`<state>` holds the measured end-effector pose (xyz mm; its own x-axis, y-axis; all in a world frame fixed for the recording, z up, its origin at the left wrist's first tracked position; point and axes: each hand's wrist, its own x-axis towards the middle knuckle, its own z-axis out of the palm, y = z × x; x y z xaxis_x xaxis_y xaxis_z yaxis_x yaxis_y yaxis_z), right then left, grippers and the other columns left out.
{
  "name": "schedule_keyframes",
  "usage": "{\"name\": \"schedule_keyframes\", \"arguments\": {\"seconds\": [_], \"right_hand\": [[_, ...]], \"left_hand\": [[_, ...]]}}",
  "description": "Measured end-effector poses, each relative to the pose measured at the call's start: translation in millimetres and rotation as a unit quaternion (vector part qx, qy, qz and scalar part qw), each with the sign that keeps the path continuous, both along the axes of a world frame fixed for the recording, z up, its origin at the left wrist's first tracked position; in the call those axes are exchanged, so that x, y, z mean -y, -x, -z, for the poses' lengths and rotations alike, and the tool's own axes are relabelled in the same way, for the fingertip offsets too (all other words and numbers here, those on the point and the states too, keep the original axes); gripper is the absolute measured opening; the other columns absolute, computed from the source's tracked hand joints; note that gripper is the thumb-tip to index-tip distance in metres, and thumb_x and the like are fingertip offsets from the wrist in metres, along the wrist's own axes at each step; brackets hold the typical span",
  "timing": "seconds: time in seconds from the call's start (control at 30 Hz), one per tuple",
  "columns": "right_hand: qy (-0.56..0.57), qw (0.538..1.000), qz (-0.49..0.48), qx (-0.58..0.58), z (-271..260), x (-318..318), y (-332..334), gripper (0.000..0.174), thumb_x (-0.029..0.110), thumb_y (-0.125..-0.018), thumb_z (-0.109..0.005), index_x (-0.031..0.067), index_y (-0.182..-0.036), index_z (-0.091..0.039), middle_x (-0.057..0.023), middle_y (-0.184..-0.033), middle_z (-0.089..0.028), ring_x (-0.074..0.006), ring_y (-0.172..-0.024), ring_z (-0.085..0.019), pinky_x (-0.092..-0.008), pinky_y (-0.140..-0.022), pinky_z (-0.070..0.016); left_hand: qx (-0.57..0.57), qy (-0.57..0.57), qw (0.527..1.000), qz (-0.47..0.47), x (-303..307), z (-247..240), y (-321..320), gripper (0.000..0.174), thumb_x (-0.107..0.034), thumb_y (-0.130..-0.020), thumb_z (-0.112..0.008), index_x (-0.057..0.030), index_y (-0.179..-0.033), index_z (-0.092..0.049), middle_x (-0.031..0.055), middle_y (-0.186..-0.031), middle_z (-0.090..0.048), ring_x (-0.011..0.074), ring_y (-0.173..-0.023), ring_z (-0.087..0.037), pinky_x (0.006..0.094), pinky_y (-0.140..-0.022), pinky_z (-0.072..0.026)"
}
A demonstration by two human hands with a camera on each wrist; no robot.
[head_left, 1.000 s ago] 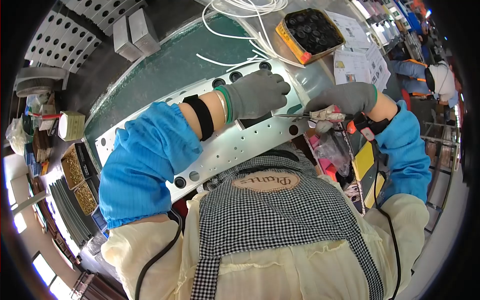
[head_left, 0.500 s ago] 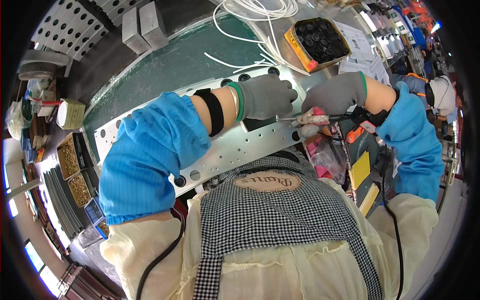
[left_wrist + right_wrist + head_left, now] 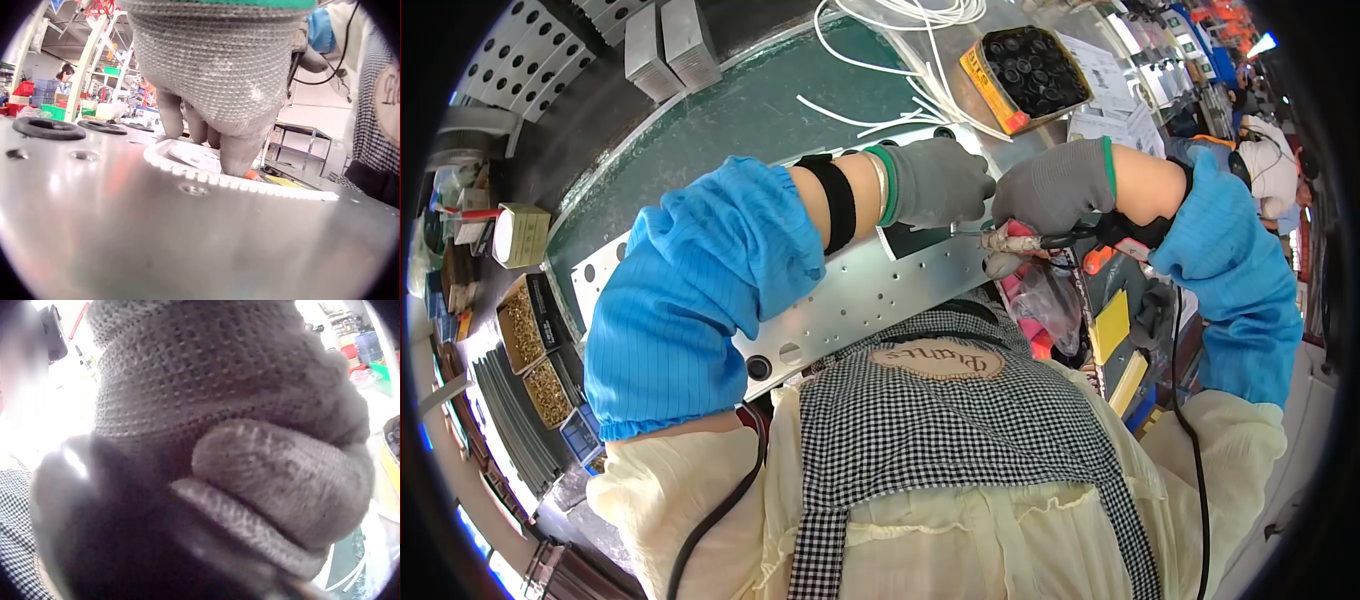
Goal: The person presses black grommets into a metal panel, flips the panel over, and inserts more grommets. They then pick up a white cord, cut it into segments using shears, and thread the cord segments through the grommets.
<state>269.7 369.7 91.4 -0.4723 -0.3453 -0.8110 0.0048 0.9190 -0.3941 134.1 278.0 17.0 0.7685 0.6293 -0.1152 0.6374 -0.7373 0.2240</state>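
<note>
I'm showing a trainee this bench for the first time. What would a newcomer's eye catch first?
Probably the bright blue sleeves at either side, then the shiny, hole-punched metal panel lying over the green work surface. The right grip holds a tool near the panel's end; the left wrist view shows a white toothed strip beside the left grip. Farther off, a yellow box of black round pieces stands out.

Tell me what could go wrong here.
The tool in the right hand points toward the left hand; a slip might jab it.
The white toothed strip along the metal panel opening may pop loose when the left hand lifts.
The black cable by the right sleeve could snag.
</note>
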Motion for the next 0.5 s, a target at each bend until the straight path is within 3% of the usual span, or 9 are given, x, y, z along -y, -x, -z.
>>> {"name": "schedule_keyframes", "arguments": {"seconds": [0.03, 0.13, 0.23, 0.33, 0.37, 0.47, 0.5], "right_hand": [[0.010, 1.000, 0.009, -0.018, -0.5, 0.4, -1.1, 0.028, 0.021, -0.079, -0.072, -0.0064, -0.085, -0.073, -0.0268, -0.082, -0.070, -0.0421, -0.077, -0.068, -0.0478, -0.071, -0.0527], [0.019, 0.999, 0.011, -0.038, 1.8, 0.0, -2.4, 0.031, 0.024, -0.080, -0.073, -0.0061, -0.084, -0.073, -0.0263, -0.080, -0.069, -0.0415, -0.077, -0.068, -0.0484, -0.071, -0.0517], [0.010, 0.996, 0.081, -0.036, -8.2, 2.8, -4.4, 0.031, 0.027, -0.080, -0.074, -0.0037, -0.084, -0.073, -0.0253, -0.080, -0.069, -0.0411, -0.079, -0.068, -0.0483, -0.071, -0.0517], [-0.053, 0.997, 0.047, -0.003, -15.9, 3.2, -7.9, 0.035, 0.029, -0.079, -0.072, 0.0047, -0.105, -0.075, -0.0205, -0.095, -0.072, -0.0407, -0.092, -0.067, -0.0466, -0.080, -0.0534], [-0.040, 0.996, 0.023, -0.071, -14.9, 4.5, -10.8, 0.040, 0.032, -0.076, -0.075, 0.0047, -0.106, -0.075, -0.0202, -0.091, -0.072, -0.0423, -0.088, -0.067, -0.0470, -0.077, -0.0536], [-0.048, 0.996, 0.058, -0.044, -18.7, 7.4, -16.3, 0.043, 0.035, -0.075, -0.077, 0.0040, -0.105, -0.074, -0.0202, -0.089, -0.072, -0.0431, -0.085, -0.067, -0.0480, -0.074, -0.0530], [-0.039, 0.995, 0.057, -0.076, -19.4, 6.6, -19.6, 0.043, 0.034, -0.076, -0.077, 0.0036, -0.106, -0.074, -0.0183, -0.086, -0.071, -0.0396, -0.080, -0.067, -0.0462, -0.071, -0.0528]], "left_hand": [[0.015, -0.007, 1.000, 0.002, -0.8, 3.9, 0.1, 0.016, -0.017, -0.085, -0.069, -0.0142, -0.099, -0.076, 0.0119, -0.102, -0.067, 0.0296, -0.097, -0.069, 0.0414, -0.083, -0.0570], [0.007, -0.010, 1.000, 0.006, 1.0, -1.5, 0.6, 0.015, -0.017, -0.086, -0.067, -0.0131, -0.097, -0.076, 0.0114, -0.101, -0.068, 0.0298, -0.097, -0.069, 0.0415, -0.083, -0.0572], [-0.020, -0.014, 0.999, 0.027, 2.6, -6.7, 0.2, 0.015, -0.017, -0.087, -0.066, -0.0131, -0.097, -0.076, 0.0094, -0.103, -0.067, 0.0284, -0.101, -0.068, 0.0404, -0.085, -0.0568], [-0.007, -0.039, 0.999, 0.027, 3.1, 0.7, 0.6, 0.014, -0.019, -0.088, -0.066, -0.0139, -0.096, -0.076, 0.0068, -0.106, -0.067, 0.0262, -0.107, -0.065, 0.0393, -0.087, -0.0560], [-0.015, -0.033, 0.999, 0.023, 3.6, -0.4, 0.1, 0.014, -0.020, -0.088, -0.066, -0.0142, -0.096, -0.076, 0.0062, -0.107, -0.067, 0.0255, -0.108, -0.065, 0.0390, -0.088, -0.0556], [-0.019, -0.025, 0.999, 0.016, 4.3, -2.2, -1.2, 0.013, -0.022, -0.088, -0.067, -0.0148, -0.094, -0.076, 0.0048, -0.108, -0.066, 0.0240, -0.111, -0.063, 0.0384, -0.089, -0.0546], [-0.007, -0.026, 0.999, 0.017, 4.2, 1.1, -0.6, 0.012, -0.022, -0.087, -0.068, -0.0147, -0.093, -0.075, 0.0045, -0.107, -0.066, 0.0239, -0.111, -0.062, 0.0384, -0.089, -0.0542]]}}
